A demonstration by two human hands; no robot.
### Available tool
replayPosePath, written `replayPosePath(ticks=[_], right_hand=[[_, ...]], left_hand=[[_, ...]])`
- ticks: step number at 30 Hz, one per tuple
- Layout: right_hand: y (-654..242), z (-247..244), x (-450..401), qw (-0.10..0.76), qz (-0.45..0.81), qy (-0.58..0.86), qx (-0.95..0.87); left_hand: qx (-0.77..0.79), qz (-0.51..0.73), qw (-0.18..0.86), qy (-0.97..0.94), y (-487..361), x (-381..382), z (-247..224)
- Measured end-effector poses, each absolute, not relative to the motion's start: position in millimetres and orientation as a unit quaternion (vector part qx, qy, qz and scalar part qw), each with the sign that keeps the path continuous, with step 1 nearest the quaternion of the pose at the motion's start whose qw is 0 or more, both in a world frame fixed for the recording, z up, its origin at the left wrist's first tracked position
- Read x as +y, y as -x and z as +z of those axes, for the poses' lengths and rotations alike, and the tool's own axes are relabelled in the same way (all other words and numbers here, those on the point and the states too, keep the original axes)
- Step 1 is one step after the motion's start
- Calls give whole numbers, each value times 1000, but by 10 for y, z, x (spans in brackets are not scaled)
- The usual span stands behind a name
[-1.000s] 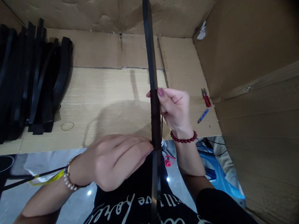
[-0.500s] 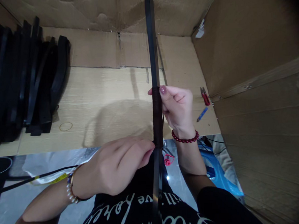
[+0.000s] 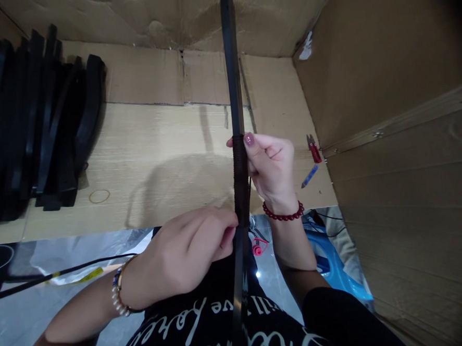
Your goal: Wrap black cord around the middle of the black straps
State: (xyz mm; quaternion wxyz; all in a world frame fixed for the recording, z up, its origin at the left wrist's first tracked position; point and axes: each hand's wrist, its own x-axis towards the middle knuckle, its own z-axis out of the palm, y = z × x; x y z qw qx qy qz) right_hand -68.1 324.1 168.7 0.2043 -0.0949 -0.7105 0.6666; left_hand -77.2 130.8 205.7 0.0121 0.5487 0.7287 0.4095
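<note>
Long black stave (image 3: 233,89) held lengthwise over the cardboard box, dark cord wrap (image 3: 239,177) on its middle. Right hand (image 3: 272,165): fingers curled, clenched round top of wrap. Left hand (image 3: 185,254): fingertips (image 3: 230,230) pinching lower end of wrap. Box holds, on pale wood-grain floor: stack of curved black strips (image 3: 40,122) at left, rubber band (image 3: 99,196), red-handled thread snips (image 3: 314,149), blue marker (image 3: 309,176) beside right wall.
</note>
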Motion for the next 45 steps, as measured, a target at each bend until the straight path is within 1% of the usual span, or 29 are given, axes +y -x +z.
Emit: replayPosePath(ticks=[4, 10, 15, 21, 29, 35, 40, 45], right_hand=[[679, 1693, 3242, 206, 659, 92, -717], [688, 1697, 3237, 203, 669, 70, -712], [677, 1721, 3218, 198, 662, 81, -719], [654, 1736, 3208, 208, 658, 84, -718], [659, 1689, 3206, 206, 655, 82, -723], [668, 1697, 3201, 201, 654, 90, -724], [655, 1712, 3213, 204, 662, 95, -715], [643, 1710, 3220, 197, 673, 100, -706]], left_hand=[[735, 408, 20, -541, 756, 1263, 2093], [741, 362, 16, -566, 780, 1191, 2238], [752, 331, 46, -568, 774, 1186, 2337], [758, 353, 24, -548, 695, 1230, 2229], [757, 325, 5, -567, 716, 1310, 2157], [729, 358, 32, -583, 834, 1310, 2062], [731, 413, -7, -543, 790, 1331, 1986], [734, 450, -1, -509, 729, 1323, 1998]])
